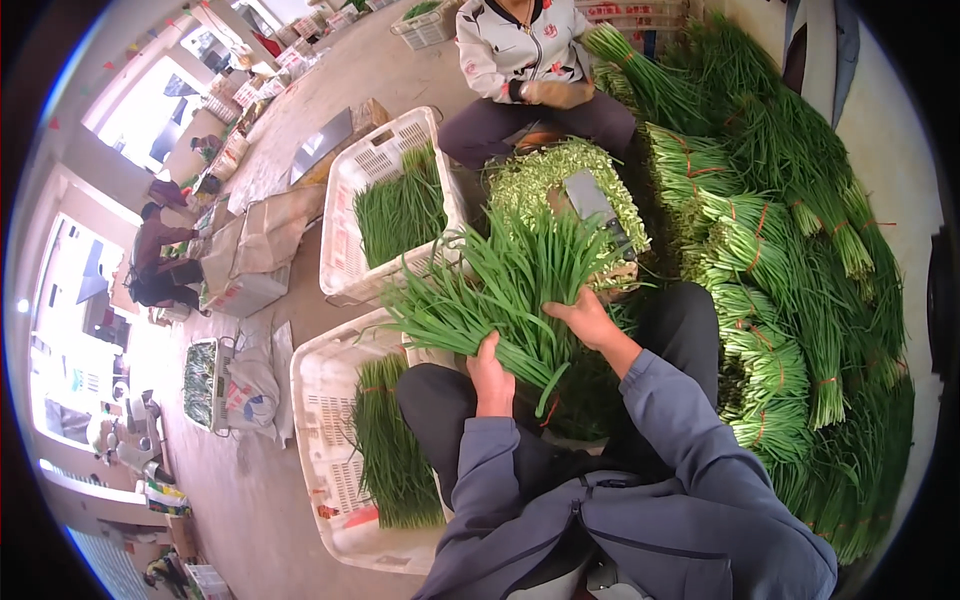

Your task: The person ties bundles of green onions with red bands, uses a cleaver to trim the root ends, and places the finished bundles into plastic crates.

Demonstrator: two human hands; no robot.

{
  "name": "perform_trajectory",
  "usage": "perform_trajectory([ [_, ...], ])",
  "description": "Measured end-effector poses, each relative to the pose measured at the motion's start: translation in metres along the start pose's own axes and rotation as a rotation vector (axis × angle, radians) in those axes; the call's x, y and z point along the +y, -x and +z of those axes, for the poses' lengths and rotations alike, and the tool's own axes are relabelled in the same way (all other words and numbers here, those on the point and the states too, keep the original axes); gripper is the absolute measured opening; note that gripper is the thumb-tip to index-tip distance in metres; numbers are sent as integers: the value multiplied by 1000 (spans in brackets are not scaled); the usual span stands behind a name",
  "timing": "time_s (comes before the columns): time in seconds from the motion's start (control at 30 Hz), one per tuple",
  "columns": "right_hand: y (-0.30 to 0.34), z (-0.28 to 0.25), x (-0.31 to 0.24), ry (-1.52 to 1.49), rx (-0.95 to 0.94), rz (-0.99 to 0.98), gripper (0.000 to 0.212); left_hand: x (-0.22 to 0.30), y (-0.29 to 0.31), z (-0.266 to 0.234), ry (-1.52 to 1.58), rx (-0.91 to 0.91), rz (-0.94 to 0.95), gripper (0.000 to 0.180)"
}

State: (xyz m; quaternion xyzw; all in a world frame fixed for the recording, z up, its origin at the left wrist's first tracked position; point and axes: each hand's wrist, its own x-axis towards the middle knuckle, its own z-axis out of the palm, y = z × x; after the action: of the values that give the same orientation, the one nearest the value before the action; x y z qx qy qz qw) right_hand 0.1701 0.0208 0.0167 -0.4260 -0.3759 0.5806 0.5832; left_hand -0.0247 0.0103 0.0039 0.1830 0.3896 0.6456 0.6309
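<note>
A loose, fanned-out bunch of green chives (500, 275) lies across both my hands above my lap. My left hand (491, 374) is closed around its near left side, thumb on top. On the right side my right hand (586, 319) grips the bunch, its thumb over the leaves and its other fingers hidden underneath. Just beyond the bunch is a heap of pale cut chive ends (560, 165). A cleaver (592, 200) with a broad grey blade and dark handle lies on that heap, near my right hand.
Stacked chive bundles (765, 340) with red bands fill the right side. At left stand two white plastic crates (335, 540) (335, 215) holding chives. A person in a patterned jacket (525, 50) and brown gloves sits opposite. Another person (160, 255) is farther left by a covered crate.
</note>
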Motion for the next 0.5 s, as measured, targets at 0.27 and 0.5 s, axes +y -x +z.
perform_trajectory([
  [0.27, 12, 14, -43, 167, 33, 61, 60, 4, 2, 1, 17, 28, -27, 34],
  [0.5, 1, -29, -88, 935, 298, 32, 100, 5, 7, 5, -66, 46, 82, 31],
])
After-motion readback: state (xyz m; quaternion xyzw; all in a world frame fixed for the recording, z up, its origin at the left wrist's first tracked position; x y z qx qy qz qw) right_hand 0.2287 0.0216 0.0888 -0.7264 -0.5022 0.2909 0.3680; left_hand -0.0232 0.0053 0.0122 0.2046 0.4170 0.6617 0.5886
